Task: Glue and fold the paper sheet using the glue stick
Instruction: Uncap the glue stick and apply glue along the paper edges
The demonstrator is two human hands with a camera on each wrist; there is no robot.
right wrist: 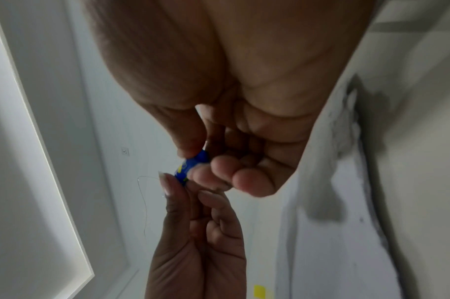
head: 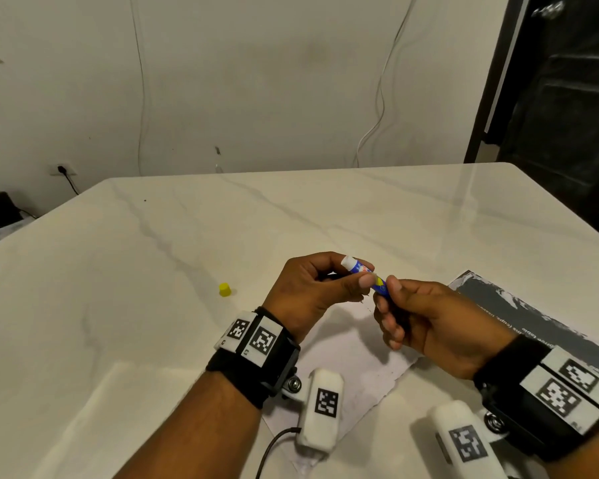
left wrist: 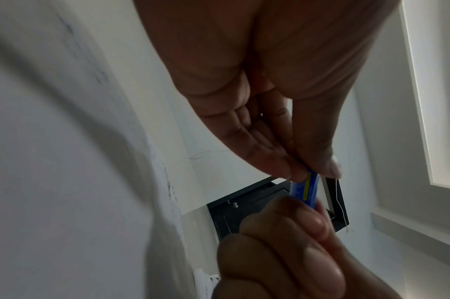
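Left hand (head: 312,288): thumb and fingers pinch the upper barrel of the glue stick (head: 367,275); white glue tip exposed, pointing up-left
Right hand (head: 426,323): fingertips grip the stick's lower end
Glue stick: held above the desk (head: 153,271), over the paper sheet (head: 353,368)
Yellow cap (head: 224,289): upright on the desk, left of both hands
Dark printed sheet (head: 519,305): right of the paper

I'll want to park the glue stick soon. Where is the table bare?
Bare: the table beyond both hands, and left of the yellow cap. Crowded: near right, where the paper sheet meets the dark booklet.
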